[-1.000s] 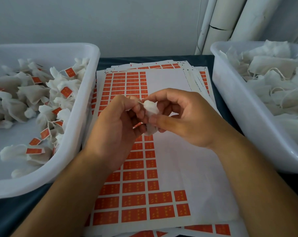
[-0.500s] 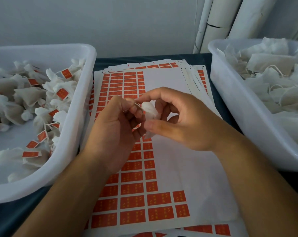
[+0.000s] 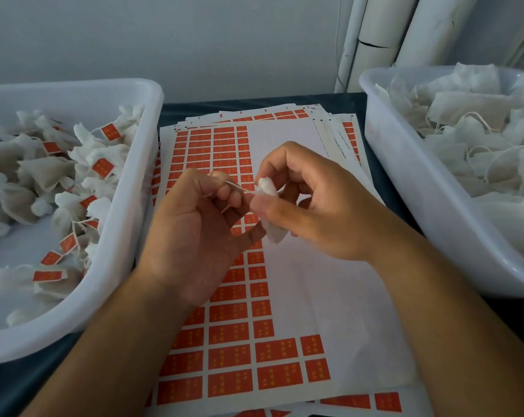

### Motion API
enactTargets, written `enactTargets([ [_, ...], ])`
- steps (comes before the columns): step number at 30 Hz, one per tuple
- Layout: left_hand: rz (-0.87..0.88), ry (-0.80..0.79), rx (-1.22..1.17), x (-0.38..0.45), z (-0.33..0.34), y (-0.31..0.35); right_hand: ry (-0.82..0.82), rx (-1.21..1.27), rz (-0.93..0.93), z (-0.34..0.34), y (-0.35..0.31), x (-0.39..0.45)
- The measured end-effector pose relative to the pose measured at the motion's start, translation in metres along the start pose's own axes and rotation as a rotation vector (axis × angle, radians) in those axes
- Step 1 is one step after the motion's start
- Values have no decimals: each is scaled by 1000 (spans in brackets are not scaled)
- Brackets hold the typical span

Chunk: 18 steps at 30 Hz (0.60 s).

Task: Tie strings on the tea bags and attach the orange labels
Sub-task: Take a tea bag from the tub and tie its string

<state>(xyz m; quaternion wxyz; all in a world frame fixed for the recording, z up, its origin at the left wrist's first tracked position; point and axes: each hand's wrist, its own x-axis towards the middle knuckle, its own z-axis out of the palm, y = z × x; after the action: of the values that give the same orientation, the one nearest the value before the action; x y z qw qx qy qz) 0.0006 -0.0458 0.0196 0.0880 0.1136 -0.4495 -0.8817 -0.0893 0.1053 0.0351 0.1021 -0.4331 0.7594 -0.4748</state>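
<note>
The right hand (image 3: 321, 206) pinches a tea bag (image 3: 268, 206) above the label sheets (image 3: 300, 296) on the bench (image 3: 381, 182), while the left hand (image 3: 194, 233) pinches its string (image 3: 236, 188), drawn taut between them. A left tub (image 3: 128, 236) holds labelled bags, a right tub (image 3: 405, 188) unlabelled ones.

Dim, soft, bluish light; wide-angle bowing.
</note>
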Motion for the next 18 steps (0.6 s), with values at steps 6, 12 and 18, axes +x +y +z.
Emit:
enactTargets([
  [6, -2, 42, -73, 1, -1, 1, -7, -47, 31, -5, 6, -2],
  [12, 31, 66, -174, 1, -1, 2, 59, 1, -3, -15, 5, -1],
  [18, 53, 138, -50, 2, 0, 0, 66, -11, 18, -11, 9, -1],
])
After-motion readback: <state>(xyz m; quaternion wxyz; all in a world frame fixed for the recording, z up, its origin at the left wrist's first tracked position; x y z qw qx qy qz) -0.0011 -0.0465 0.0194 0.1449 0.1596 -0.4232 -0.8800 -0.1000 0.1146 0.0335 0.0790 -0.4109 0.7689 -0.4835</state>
